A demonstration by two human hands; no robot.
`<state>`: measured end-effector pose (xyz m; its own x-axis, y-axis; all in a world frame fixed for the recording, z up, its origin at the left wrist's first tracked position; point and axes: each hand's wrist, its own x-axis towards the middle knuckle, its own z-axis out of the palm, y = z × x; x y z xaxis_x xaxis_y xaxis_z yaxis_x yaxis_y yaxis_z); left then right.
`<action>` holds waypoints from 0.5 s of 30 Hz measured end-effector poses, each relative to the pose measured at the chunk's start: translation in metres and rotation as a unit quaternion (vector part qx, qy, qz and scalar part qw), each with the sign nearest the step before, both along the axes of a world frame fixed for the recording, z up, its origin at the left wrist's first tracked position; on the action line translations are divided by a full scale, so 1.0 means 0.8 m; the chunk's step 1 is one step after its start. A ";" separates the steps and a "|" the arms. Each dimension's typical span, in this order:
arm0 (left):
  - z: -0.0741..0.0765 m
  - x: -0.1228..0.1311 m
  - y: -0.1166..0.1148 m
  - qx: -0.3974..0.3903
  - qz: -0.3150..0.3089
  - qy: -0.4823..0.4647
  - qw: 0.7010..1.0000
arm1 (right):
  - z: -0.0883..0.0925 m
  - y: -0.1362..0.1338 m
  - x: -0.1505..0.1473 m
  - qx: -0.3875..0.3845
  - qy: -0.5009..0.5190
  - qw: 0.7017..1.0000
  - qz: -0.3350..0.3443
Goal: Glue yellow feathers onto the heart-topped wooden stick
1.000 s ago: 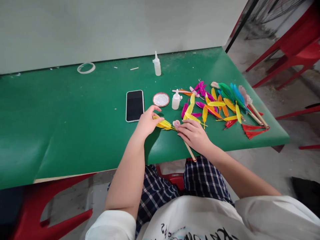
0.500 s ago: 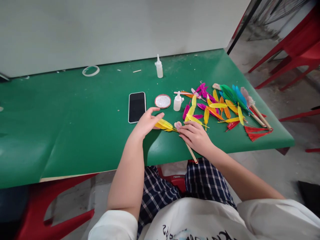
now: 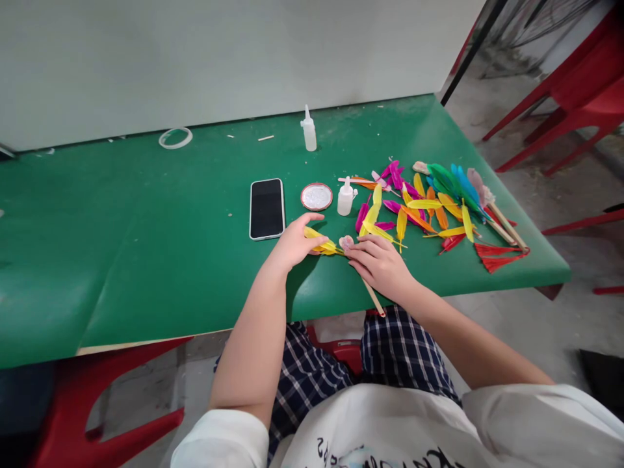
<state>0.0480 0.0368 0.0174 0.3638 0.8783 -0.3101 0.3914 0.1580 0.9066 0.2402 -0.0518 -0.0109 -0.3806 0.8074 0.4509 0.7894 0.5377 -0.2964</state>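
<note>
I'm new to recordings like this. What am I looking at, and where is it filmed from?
There is no machine here: a person works bare-handed. The camera is worn on that person's head, looking forward and down. The left hand is at some yellow feathers, its grip hard to judge; the right hand holds a wooden stick. On the green table lie a phone, a round red-rimmed disc and, to the right, loose colourful feathers. Two small bottles stand there too.

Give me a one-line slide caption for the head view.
Left hand at yellow feathers, right hand on a wooden stick, a phone nearby on the green table.
</note>
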 end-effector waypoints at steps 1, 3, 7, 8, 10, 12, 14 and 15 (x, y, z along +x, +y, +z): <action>0.000 0.000 0.000 0.001 0.001 0.001 1.000 | 0.000 0.000 0.000 -0.001 -0.002 1.000 0.000; 0.001 0.001 -0.001 0.003 0.002 0.001 1.000 | 0.000 0.000 0.000 -0.002 -0.005 1.000 -0.001; 0.000 0.001 0.000 0.002 0.001 -0.006 1.000 | 0.000 0.001 0.000 -0.003 -0.002 1.000 0.000; 0.000 0.000 0.000 0.001 0.001 -0.007 1.000 | 0.000 0.001 0.000 -0.003 0.000 1.000 0.001; 0.000 0.000 0.001 0.003 0.000 -0.008 1.000 | 0.000 0.001 0.000 -0.005 0.003 1.000 0.003; 0.001 0.001 0.001 0.004 0.000 -0.008 1.000 | -0.001 0.001 0.001 -0.008 0.004 1.000 0.004; 0.001 0.001 0.000 0.002 0.002 -0.010 1.000 | -0.002 0.000 0.001 -0.010 0.004 1.000 0.003; 0.001 0.001 0.000 0.001 0.003 -0.012 1.000 | -0.002 0.000 0.001 -0.011 0.006 1.000 0.002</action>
<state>0.0490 0.0365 0.0185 0.3655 0.8810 -0.3003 0.3686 0.1593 0.9159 0.2408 -0.0516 -0.0124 -0.3795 0.8156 0.4368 0.7834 0.5345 -0.3173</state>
